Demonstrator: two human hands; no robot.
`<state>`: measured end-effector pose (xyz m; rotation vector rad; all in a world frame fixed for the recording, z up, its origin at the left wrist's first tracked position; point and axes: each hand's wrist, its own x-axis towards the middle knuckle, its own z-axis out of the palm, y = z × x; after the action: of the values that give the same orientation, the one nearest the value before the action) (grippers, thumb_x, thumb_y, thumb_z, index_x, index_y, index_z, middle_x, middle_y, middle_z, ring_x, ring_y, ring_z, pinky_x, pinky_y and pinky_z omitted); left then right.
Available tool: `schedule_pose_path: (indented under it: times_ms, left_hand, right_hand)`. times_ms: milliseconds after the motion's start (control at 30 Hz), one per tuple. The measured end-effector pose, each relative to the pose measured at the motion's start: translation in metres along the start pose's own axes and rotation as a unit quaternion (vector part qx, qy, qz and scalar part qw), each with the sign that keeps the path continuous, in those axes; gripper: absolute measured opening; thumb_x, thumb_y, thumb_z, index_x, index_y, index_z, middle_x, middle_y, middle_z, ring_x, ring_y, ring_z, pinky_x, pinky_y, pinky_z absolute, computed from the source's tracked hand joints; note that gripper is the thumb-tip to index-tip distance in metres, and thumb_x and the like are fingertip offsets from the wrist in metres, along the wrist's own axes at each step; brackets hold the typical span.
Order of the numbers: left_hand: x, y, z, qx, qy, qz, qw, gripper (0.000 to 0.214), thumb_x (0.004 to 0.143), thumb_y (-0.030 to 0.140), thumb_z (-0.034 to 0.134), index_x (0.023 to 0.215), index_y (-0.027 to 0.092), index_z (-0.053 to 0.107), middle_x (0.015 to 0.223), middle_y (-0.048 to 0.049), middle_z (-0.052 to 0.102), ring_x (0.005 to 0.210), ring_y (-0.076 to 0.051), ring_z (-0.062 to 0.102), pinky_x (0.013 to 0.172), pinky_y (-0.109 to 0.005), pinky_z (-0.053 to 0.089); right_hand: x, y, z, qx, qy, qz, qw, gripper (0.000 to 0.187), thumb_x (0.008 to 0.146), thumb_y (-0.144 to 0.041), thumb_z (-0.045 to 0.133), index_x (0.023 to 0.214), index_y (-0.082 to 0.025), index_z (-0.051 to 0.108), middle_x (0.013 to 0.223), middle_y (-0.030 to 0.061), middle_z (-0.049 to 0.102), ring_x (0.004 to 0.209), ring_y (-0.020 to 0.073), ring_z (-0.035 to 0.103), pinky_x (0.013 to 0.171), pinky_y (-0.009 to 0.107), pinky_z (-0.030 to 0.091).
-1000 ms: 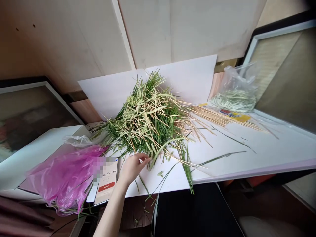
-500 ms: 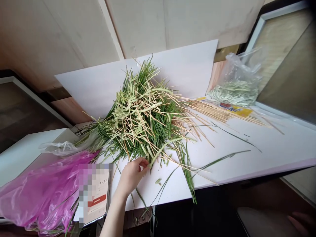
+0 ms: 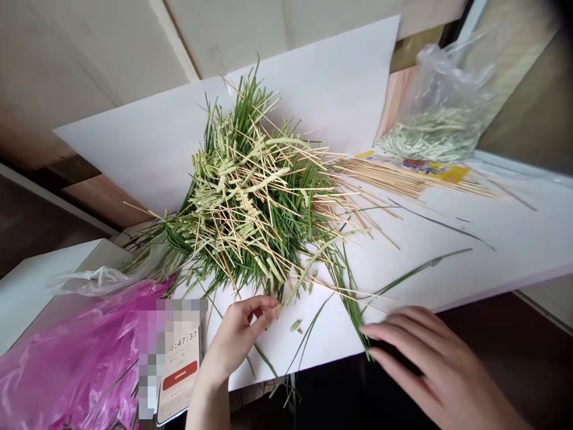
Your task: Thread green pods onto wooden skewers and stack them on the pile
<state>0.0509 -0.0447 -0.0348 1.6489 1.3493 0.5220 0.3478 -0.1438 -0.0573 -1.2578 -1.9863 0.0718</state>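
Note:
My left hand [image 3: 250, 327] is near the front of the white table, closed in a pinch on the lower end of a long pale-green strip [image 3: 305, 273]. The strip slants up to the right from the fingertips. Behind that hand rises a big heap of green grass-like stalks [image 3: 282, 221], with pale-green pieces and thin wooden sticks [image 3: 257, 224] strewn over it. My right hand [image 3: 425, 358] is at the lower right, thumb and fingers apart with nothing between them. Its fingertips are close to the ends of some loose green blades [image 3: 351, 307]; whether they touch cannot be made out.
A bundle of wooden skewers [image 3: 387, 178] lies right of the heap, before a clear bag of pale-green pieces [image 3: 439, 128]. Left are a pink plastic bag [image 3: 80, 352] and a phone [image 3: 181, 376]. A white board [image 3: 344, 77] leans behind. The white table's edge [image 3: 322, 361] is in front.
My right hand has come up from the lower right corner to the table's front edge. The left hand keeps its pinch on the strip. My view has shifted slightly.

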Motion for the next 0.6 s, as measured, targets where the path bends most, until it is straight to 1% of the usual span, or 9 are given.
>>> schedule_pose_path:
  times_ms: [100, 133, 200, 267, 300, 367, 433, 533, 600]
  left_hand:
    - [-0.004, -0.001, 0.002, -0.056, -0.041, 0.010, 0.998, 0.031, 0.092, 0.046, 0.067, 0.099, 0.019, 0.078, 0.092, -0.0047, 0.074, 0.084, -0.019, 0.060, 0.076, -0.028, 0.043]
    - [-0.005, -0.001, 0.002, -0.072, -0.053, 0.013, 0.996, 0.030, 0.092, 0.045, 0.068, 0.101, 0.019, 0.079, 0.090, -0.0039, 0.073, 0.084, -0.018, 0.059, 0.077, -0.028, 0.043]
    - [-0.005, 0.001, 0.005, -0.099, -0.073, 0.019, 0.992, 0.028, 0.093, 0.043, 0.068, 0.102, 0.019, 0.079, 0.089, -0.0033, 0.072, 0.085, -0.018, 0.059, 0.079, -0.028, 0.044]
    - [-0.004, 0.004, 0.007, -0.122, -0.079, 0.023, 0.989, 0.028, 0.093, 0.042, 0.068, 0.102, 0.019, 0.080, 0.089, -0.0036, 0.072, 0.085, -0.018, 0.059, 0.081, -0.028, 0.044]
    - [-0.004, 0.006, 0.008, -0.129, -0.077, 0.023, 0.988, 0.027, 0.093, 0.042, 0.068, 0.101, 0.018, 0.080, 0.089, -0.0039, 0.072, 0.085, -0.018, 0.058, 0.082, -0.028, 0.045]
    - [-0.005, 0.008, 0.010, -0.134, -0.068, 0.021, 0.988, 0.027, 0.094, 0.041, 0.067, 0.099, 0.018, 0.080, 0.089, -0.0039, 0.072, 0.084, -0.017, 0.058, 0.081, -0.028, 0.045]
    - [-0.006, 0.010, 0.010, -0.134, -0.062, 0.017, 0.989, 0.026, 0.094, 0.041, 0.068, 0.095, 0.018, 0.079, 0.085, -0.0032, 0.070, 0.080, -0.016, 0.056, 0.077, -0.027, 0.044]
    - [-0.009, 0.010, 0.009, -0.137, -0.052, 0.015, 0.989, 0.028, 0.094, 0.042, 0.066, 0.088, 0.017, 0.077, 0.077, -0.0017, 0.066, 0.072, -0.014, 0.053, 0.068, -0.025, 0.043]
    - [-0.011, 0.009, 0.007, -0.138, -0.044, 0.018, 0.989, 0.030, 0.096, 0.043, 0.063, 0.088, 0.017, 0.076, 0.076, -0.0017, 0.065, 0.071, -0.014, 0.053, 0.066, -0.024, 0.042]
  right_hand:
    - [0.032, -0.018, 0.026, 0.073, -0.046, -0.038, 0.996, 0.016, 0.106, -0.019, 0.053, 0.118, -0.020, 0.063, 0.110, 0.0043, 0.069, 0.102, 0.0249, 0.058, 0.092, 0.041, 0.044]
    - [0.042, -0.023, 0.034, 0.079, -0.054, -0.052, 0.994, 0.018, 0.103, -0.016, 0.058, 0.121, -0.019, 0.063, 0.115, 0.0046, 0.068, 0.106, 0.0255, 0.057, 0.096, 0.042, 0.043]
    - [0.058, -0.027, 0.051, 0.067, -0.075, -0.076, 0.992, 0.031, 0.095, -0.012, 0.071, 0.124, -0.016, 0.062, 0.121, 0.0060, 0.067, 0.111, 0.0270, 0.056, 0.101, 0.046, 0.040]
    - [0.067, -0.025, 0.066, 0.042, -0.094, -0.094, 0.990, 0.037, 0.088, -0.011, 0.081, 0.120, -0.014, 0.064, 0.117, 0.0066, 0.068, 0.110, 0.0276, 0.056, 0.102, 0.048, 0.039]
    - [0.070, -0.022, 0.072, 0.032, -0.099, -0.101, 0.989, 0.035, 0.086, -0.011, 0.082, 0.116, -0.014, 0.065, 0.112, 0.0061, 0.069, 0.107, 0.0271, 0.056, 0.102, 0.048, 0.040]
    - [0.072, -0.017, 0.081, 0.027, -0.101, -0.112, 0.988, 0.023, 0.088, -0.010, 0.080, 0.106, -0.014, 0.067, 0.098, 0.0040, 0.069, 0.098, 0.0248, 0.057, 0.100, 0.046, 0.041]
    - [0.072, -0.013, 0.086, 0.033, -0.089, -0.114, 0.989, 0.009, 0.093, -0.008, 0.073, 0.097, -0.015, 0.068, 0.085, 0.0019, 0.067, 0.089, 0.0224, 0.055, 0.098, 0.045, 0.042]
    - [0.068, -0.012, 0.088, 0.049, -0.076, -0.106, 0.990, 0.013, 0.099, -0.007, 0.063, 0.091, -0.016, 0.068, 0.079, 0.0012, 0.066, 0.082, 0.0206, 0.054, 0.097, 0.044, 0.041]
    - [0.066, -0.012, 0.088, 0.061, -0.076, -0.100, 0.990, 0.014, 0.099, -0.007, 0.062, 0.091, -0.017, 0.068, 0.080, 0.0015, 0.067, 0.081, 0.0206, 0.055, 0.096, 0.044, 0.040]
